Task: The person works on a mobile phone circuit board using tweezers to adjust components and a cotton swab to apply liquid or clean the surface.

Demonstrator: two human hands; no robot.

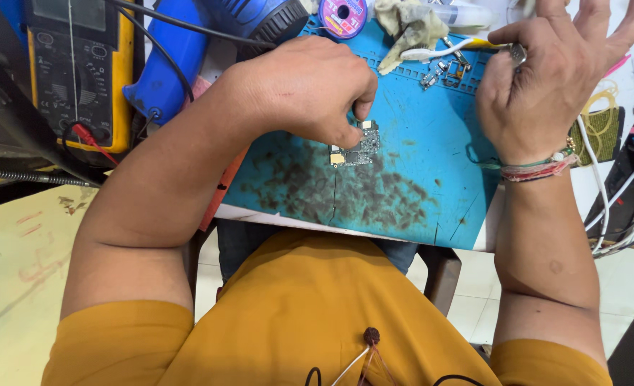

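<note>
Big blue work mat (431, 179) covers the desk's middle, dark-stained toward the near edge. Left hand (306, 86) pinches down on a small circuit board (356, 146) mid-mat. Right hand (546, 71) hovers at the far right corner, fingers spread, thumb and forefinger gripping a small metal bit (518, 51).

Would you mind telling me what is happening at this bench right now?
A person in a mustard shirt is working over a stained blue mat. The left hand pins a small circuit board to the mat with its fingertips. The right hand is raised at the mat's far edge, holding a white toothbrush. A yellow multimeter sits to the left.
</note>
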